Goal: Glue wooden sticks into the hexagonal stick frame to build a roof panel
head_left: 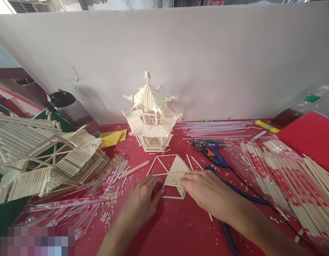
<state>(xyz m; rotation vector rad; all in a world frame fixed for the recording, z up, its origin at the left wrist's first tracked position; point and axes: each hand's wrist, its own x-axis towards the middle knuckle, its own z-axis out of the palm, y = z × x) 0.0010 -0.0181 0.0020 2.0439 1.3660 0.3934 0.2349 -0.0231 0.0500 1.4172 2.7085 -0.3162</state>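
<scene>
Just in front of the small pale stick-built pagoda model, the left hand and right hand pinch the flat triangular stick-slat panel, whose thin open frame could snap or come unglued under uneven finger pressure.

Bright even light, soft shadows, warped edges

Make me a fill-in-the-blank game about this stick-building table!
1. Both hands, the left hand and the right hand, touch a flat frame made of ____.
2. The table is colored ____.
3. The small pagoda stands ____ the flat frame, by the wall.
4. The blue glue gun lies to the ____ of the pagoda.

Missing words: sticks; red; behind; right
</scene>
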